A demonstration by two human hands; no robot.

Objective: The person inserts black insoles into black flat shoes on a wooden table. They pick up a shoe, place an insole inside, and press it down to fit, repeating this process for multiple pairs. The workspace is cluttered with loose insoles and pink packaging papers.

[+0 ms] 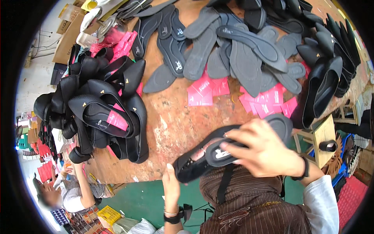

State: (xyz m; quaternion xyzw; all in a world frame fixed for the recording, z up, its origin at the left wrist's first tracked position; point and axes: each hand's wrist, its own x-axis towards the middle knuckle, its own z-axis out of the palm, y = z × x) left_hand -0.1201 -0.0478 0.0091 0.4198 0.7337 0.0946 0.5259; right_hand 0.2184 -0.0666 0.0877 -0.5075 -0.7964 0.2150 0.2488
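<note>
A black shoe point(190, 170) is held over the table's near edge. My left hand point(171, 184) grips its left end, the thumb against the side and the other fingers mostly hidden. My right hand point(263, 150) is closed on a dark grey insole point(283, 126) with a pale printed mark. One end of the insole lies over the shoe's opening; its wide end sticks out beyond my hand to the right. Part of the shoe's far side is hidden behind my fingers and the insole.
Loose grey insoles point(243, 66) and pink cards point(200, 95) lie on the worn wooden table point(163, 128). Black shoes point(93, 105) are heaped at left, more shoes point(321, 85) at right. Another person point(76, 195) works at the lower left. A wooden stool point(321, 144) stands at right.
</note>
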